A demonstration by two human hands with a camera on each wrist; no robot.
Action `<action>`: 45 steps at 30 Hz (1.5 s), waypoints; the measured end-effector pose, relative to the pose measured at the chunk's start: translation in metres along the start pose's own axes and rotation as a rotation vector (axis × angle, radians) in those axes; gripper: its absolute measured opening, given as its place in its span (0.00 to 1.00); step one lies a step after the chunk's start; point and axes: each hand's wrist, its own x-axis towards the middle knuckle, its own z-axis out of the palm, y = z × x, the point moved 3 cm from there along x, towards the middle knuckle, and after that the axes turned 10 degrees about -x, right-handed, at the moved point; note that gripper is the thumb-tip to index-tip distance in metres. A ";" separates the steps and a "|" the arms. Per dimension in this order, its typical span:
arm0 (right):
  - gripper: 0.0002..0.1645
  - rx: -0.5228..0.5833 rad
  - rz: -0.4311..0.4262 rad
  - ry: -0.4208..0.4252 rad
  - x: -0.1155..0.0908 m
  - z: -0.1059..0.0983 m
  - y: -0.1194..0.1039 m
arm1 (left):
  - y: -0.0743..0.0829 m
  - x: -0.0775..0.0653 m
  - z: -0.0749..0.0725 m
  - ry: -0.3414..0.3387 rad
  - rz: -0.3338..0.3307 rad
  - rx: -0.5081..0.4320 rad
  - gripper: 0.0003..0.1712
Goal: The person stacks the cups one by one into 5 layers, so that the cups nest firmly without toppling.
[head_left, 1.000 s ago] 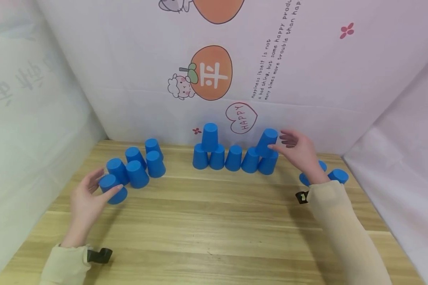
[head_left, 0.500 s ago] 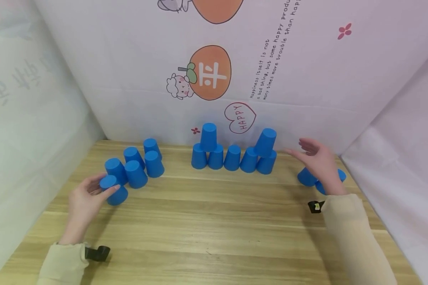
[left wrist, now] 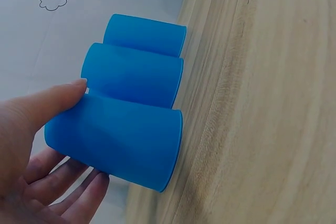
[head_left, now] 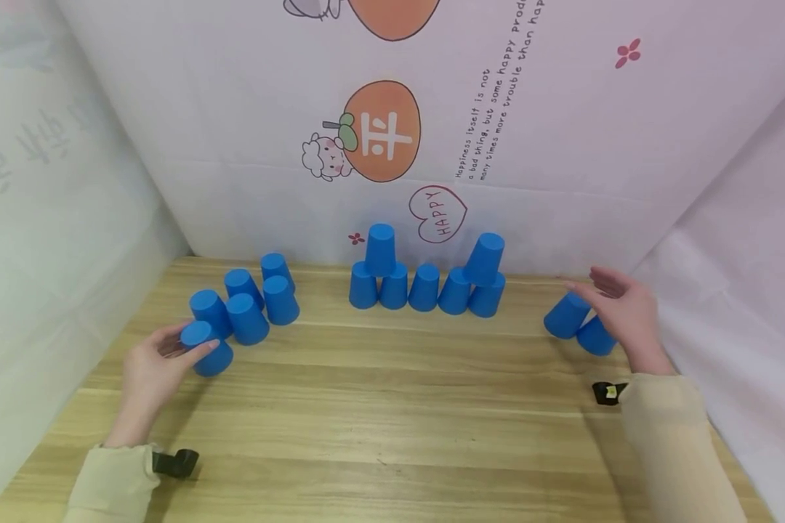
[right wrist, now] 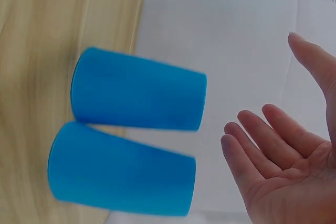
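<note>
Blue tapered cup [head_left: 211, 359] clamped in its grip, the left hand [head_left: 153, 367] stays put. The right hand [head_left: 624, 316], grip apart, has moved from the stacked blue cups [head_left: 485, 259] to near two others [head_left: 565, 317].

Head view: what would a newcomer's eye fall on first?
The row of five blue cups at back centre of the table, bearing two upper cups. Then the left hand, gripping the nearest cup of the left cluster. Above the row, an orange print on the white backdrop.
</note>
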 end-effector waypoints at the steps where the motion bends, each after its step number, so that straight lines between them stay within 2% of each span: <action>1: 0.52 -0.006 0.006 0.007 -0.001 -0.002 0.002 | 0.000 0.000 0.000 -0.001 0.000 0.002 0.48; 9: 0.55 -0.001 0.038 -0.020 -0.008 -0.007 0.009 | -0.001 0.001 -0.001 -0.002 0.008 0.006 0.47; 18: 0.57 -0.026 0.040 -0.070 -0.009 0.003 0.013 | 0.010 -0.003 0.000 0.002 0.024 0.010 0.48; 23: 0.58 -0.012 0.028 -0.083 -0.009 0.007 0.011 | 0.028 -0.008 0.002 0.013 0.054 0.024 0.47; 31: 0.56 -0.053 -0.026 -0.109 -0.006 0.015 0.006 | 0.061 -0.019 0.013 0.005 0.146 -0.024 0.43; 37: 0.51 -0.131 -0.090 -0.077 -0.002 0.025 0.003 | 0.078 -0.023 0.024 0.018 0.239 -0.018 0.37; 45: 0.41 -0.182 -0.119 -0.060 0.002 0.037 0.006 | 0.099 -0.022 0.041 -0.002 0.335 -0.040 0.33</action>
